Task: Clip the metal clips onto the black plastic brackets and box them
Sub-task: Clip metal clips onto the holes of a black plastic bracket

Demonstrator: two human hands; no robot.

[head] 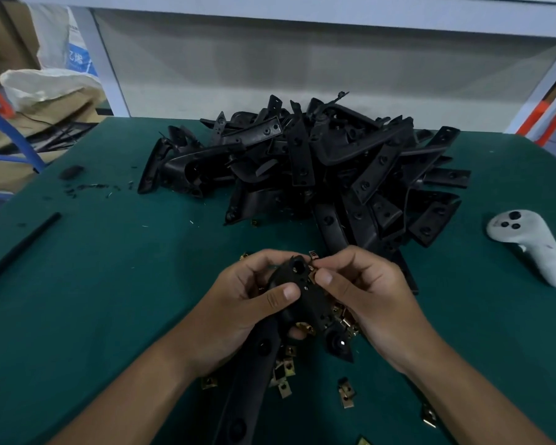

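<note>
The left hand (254, 297) has its grip wrapped round a black plastic bracket (302, 293), thumb pressed across its upper face and fingers curled beneath, with the bracket's long arm running down toward the person. Just beside it, the right hand (360, 284) pinches a small metal clip (313, 255) between thumb and forefinger at the bracket's top end; whether the clip is seated yet is too small to tell. Under and just below both hands lie loose brass-coloured clips (345, 391), scattered on the green bench (109, 268). Beyond the hands, well apart from them, stands a big heap of black brackets (318, 162), none showing a fitted clip from here. No box is in view, so nothing can be judged as packed. By the look of it the work is early: one bracket in hand, most of the heap left to clip, and boxing not yet begun. A white handheld controller (530, 242) lies far to the right of the hands.
</note>
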